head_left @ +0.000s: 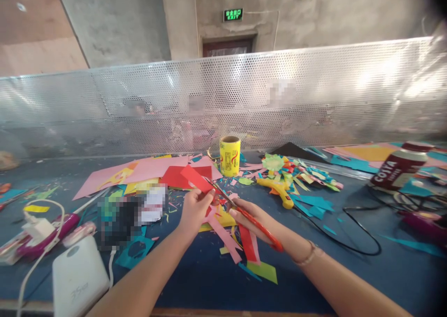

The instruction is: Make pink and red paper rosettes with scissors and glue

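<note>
My left hand (195,210) pinches a strip of red paper (197,179) above the middle of the table. In my right hand (253,217) is a pair of scissors (258,226) with red-orange handles. The blades point up and left and meet the red paper beside my left fingertips; whether they are parted I cannot tell. Beneath my hands lie a pink paper strip (225,235), a red strip (248,245), a green piece (264,271) and yellow paper (223,217). A larger red sheet (174,176) rests on pink sheets (153,170) just behind.
A yellow tape roll (230,156) stands upright behind my hands. To its right are a yellow glue gun (279,189) and paper flowers (274,162). A brown bottle (400,168) leans at right near black cables. A white power bank (80,277) lies front left; a perforated metal screen (223,98) runs behind.
</note>
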Tool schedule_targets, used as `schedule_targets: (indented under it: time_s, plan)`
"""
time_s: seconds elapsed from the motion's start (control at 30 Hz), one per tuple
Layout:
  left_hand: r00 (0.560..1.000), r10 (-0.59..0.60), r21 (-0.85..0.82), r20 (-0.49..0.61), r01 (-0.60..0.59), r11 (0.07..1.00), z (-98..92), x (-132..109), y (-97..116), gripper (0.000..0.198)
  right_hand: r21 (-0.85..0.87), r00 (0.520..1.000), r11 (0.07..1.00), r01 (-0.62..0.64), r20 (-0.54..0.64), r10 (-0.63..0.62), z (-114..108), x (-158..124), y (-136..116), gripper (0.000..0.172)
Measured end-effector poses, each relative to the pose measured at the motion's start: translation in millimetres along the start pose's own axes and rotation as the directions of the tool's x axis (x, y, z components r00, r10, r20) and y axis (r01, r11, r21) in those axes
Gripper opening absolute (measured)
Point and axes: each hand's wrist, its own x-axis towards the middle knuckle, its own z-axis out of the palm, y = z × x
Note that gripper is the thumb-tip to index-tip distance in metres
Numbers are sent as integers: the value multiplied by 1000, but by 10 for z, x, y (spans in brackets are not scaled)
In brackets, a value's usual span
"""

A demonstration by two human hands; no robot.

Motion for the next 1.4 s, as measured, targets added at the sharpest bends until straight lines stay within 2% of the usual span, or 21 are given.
schedule_targets:
  time_s: [0.37,0.6,0.8,1.1,1.4]
  plan:
    - [998,-24,-80,52,28,996,7,-6,39,22,-18,1000,1000,-16,3,16,-8,13,-1,33]
    - [997,-80,-193,-18,76,978,35,-2,60,27,-53,999,998,-32,21,33,-10,12,3,33]
    - [998,-68,-180,18,70,981,18,-8,98,21,-94,999,995,-18,26,20,-15,12,15,33]
    - [989,-140,-307,45,147,940,39,-23,115,20,-168,1000,986,12,22,-8,-21,21,41,31]
    - [984,-177,-325,17,173,930,40,-25,140,21,-213,998,976,43,53,-32,-47,-6,8,30]
